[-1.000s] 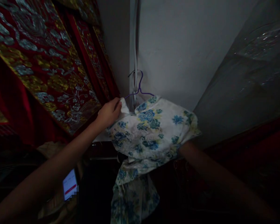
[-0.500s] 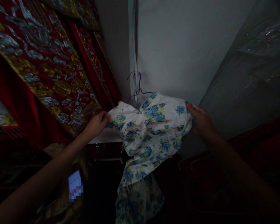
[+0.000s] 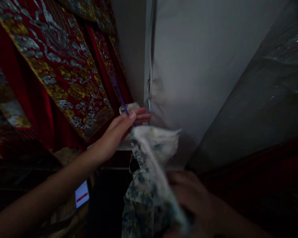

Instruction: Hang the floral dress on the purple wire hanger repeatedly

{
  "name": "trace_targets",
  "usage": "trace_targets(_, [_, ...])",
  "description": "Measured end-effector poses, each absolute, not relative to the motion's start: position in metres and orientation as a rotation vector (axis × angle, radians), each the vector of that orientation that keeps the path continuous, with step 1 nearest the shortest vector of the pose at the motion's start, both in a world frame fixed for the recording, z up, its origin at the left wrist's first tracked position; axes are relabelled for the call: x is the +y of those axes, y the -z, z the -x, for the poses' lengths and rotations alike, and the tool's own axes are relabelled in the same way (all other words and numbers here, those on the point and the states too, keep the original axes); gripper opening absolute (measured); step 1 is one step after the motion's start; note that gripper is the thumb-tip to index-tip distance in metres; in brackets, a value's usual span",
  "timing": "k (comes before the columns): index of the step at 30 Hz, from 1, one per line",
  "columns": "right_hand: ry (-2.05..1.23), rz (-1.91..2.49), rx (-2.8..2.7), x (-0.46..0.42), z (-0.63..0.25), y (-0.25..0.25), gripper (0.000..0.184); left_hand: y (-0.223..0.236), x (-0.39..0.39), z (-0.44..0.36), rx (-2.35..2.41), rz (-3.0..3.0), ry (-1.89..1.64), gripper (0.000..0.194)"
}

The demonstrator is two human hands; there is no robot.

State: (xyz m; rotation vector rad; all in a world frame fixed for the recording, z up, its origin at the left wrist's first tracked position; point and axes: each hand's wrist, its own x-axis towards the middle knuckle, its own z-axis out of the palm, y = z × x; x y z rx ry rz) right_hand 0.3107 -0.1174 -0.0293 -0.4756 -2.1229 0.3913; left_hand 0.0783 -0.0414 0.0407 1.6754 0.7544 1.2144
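My left hand is closed on a purple clothes hanger, its thumb pressed over the wire and its fingertips pointing right. The hanger tilts to the upper left. Below and right of that hand, a white dress with blue flowers hangs bunched and partly blurred. A strip of its cloth stretches down to my right hand, which is smeared by motion and seems closed on the fabric. Its fingertips are hard to make out in the dark.
Red cloth with gold and silver embroidery hangs at the left. A pale wall with a white cable stands ahead. Clear plastic sheeting covers the right side. A lit phone lies at lower left.
The dress was spread between both hands by its shoulders. My left hand has moved right onto the hanger, which now leans left, off the cable. My right hand has dropped down and left with the cloth.
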Motion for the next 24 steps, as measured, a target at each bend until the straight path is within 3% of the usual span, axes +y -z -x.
trace_targets(4, [-0.36,0.198,-2.266,-0.122,-0.304,0.027,0.037,-0.041,-0.074,-0.07,0.758,-1.676,-0.84,0.04])
trace_targets(8, [-0.297,0.63,-1.77,-0.087,-0.327,0.021,0.026,-0.045,-0.096,-0.034,0.831,-2.009,-0.33,0.044])
trace_targets(10, [-0.246,0.783,-1.674,-0.064,-0.336,0.025,0.029,-0.047,-0.098,-0.017,0.872,-2.071,-0.282,0.032])
trace_targets(13, [-0.547,0.858,-1.819,-0.041,-0.339,0.037,0.024,-0.043,-0.087,-0.003,0.961,-2.027,-0.479,0.021])
trace_targets(16, [-1.037,0.905,-1.795,-0.04,-0.338,0.047,0.045,-0.036,-0.064,0.003,1.046,-2.006,-0.588,0.018])
trace_targets(18, [-1.223,0.957,-1.628,-0.044,-0.339,0.045,0.048,-0.032,-0.049,0.004,1.121,-2.03,-0.708,0.013])
trace_targets(22, [-1.271,1.014,-1.303,-0.028,-0.346,0.013,0.041,-0.028,-0.03,0.004,1.351,-2.281,-1.233,0.033])
trace_targets(24, [-1.201,1.003,-1.226,-0.004,-0.347,-0.01,0.037,-0.025,-0.028,0.002,1.455,-2.503,-1.522,0.031])
